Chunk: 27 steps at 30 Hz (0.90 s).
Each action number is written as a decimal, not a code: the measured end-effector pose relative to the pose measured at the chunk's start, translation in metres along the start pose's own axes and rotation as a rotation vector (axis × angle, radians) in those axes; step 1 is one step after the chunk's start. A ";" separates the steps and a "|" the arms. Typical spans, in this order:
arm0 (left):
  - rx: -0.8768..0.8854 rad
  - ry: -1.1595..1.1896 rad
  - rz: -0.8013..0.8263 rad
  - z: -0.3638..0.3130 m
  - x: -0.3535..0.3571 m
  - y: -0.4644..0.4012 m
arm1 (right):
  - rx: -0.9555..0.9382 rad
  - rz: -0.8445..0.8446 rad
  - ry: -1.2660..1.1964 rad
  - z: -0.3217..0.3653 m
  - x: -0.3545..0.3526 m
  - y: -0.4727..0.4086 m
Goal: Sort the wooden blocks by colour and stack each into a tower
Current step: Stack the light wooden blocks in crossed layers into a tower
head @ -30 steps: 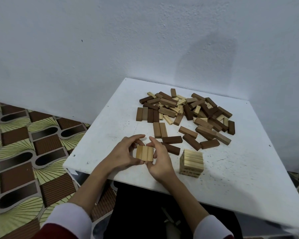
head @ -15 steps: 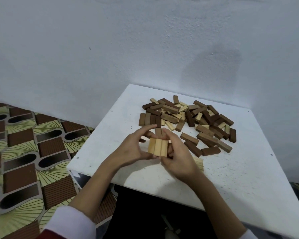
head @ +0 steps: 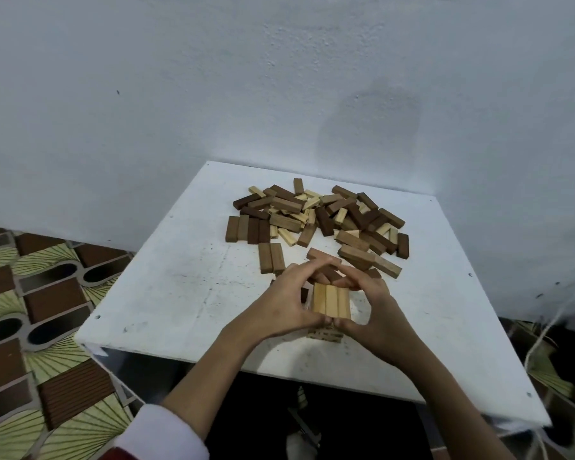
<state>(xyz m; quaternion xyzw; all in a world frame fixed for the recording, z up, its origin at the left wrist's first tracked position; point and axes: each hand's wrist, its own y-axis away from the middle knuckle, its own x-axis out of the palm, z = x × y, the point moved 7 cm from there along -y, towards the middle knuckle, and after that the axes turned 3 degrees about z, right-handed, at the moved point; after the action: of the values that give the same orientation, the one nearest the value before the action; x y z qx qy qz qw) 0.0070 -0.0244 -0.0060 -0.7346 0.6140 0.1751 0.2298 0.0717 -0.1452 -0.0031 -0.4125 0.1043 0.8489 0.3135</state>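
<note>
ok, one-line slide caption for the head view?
Both hands set three light blocks atop the light tower; mixed pile behind.

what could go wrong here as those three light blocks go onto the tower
1. The row of three pale wooden blocks is held only at its ends between the left hand and right hand; the middle one could slip from the grip.
2. The short pale block tower is mostly hidden under the hands, so a nudge might skew it.

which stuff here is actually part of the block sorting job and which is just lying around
Part of the job:
- three light blocks, held between left hand and right hand
- light tower beneath them
- mixed block pile
- white table

Just there:
- patterned floor mat
- white cord
</note>
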 end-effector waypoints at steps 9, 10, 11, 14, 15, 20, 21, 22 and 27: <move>-0.036 -0.050 0.063 0.012 0.011 0.003 | 0.004 0.025 -0.062 -0.006 0.006 0.004; -0.039 -0.054 0.065 0.014 0.011 0.004 | 0.004 0.034 -0.071 -0.006 0.006 0.005; -0.043 -0.060 0.071 0.015 0.012 0.003 | 0.004 0.039 -0.076 -0.007 0.006 0.006; -0.068 -0.064 0.080 0.019 0.013 0.002 | 0.009 0.042 -0.090 -0.011 0.006 0.009; -0.074 -0.066 0.082 0.019 0.014 0.002 | 0.015 0.044 -0.096 -0.012 0.007 0.009; -0.075 -0.078 0.074 0.020 0.014 0.001 | 0.030 0.055 -0.113 -0.012 0.007 0.008; -0.077 -0.079 0.073 0.021 0.014 0.000 | 0.033 0.057 -0.119 -0.013 0.007 0.008; -0.078 -0.080 0.071 0.021 0.014 0.000 | 0.032 0.058 -0.124 -0.013 0.007 0.007; -0.071 -0.066 0.069 0.018 0.012 -0.002 | 0.016 0.054 -0.124 -0.013 0.006 0.005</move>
<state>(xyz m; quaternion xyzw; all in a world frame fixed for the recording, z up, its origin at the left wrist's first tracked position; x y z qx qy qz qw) 0.0114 -0.0243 -0.0275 -0.7143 0.6245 0.2291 0.2175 0.0740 -0.1520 -0.0166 -0.3535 0.1026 0.8801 0.2999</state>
